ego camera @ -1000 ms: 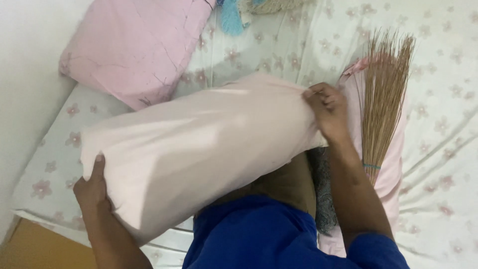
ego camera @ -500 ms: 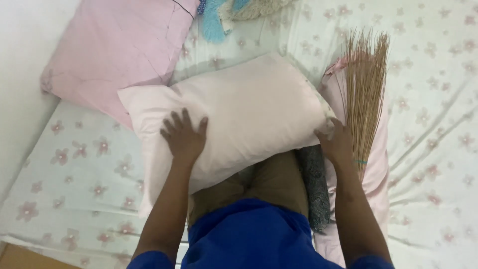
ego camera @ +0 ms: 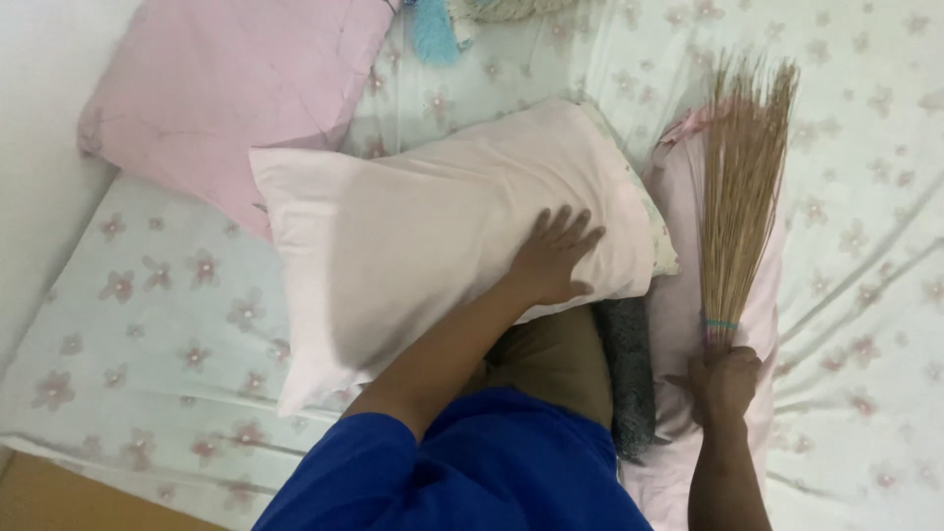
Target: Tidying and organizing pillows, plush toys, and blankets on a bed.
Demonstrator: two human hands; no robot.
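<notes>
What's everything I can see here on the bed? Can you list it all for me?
Pale pink pillow: one, centre, under the left hand.
Darker pink pillow: one, upper left, beside the wall.
Stick broom: one, tan bristles, right side, lying on a pink cushion.
Bed sheet: one, pale with pink flowers, covering the bed.
Grey cloth: one, below the pale pillow.
Blue tassel: one, top edge.
Left hand: flat on the pale pillow.
Right hand: closed on the broom's bound end.
</notes>
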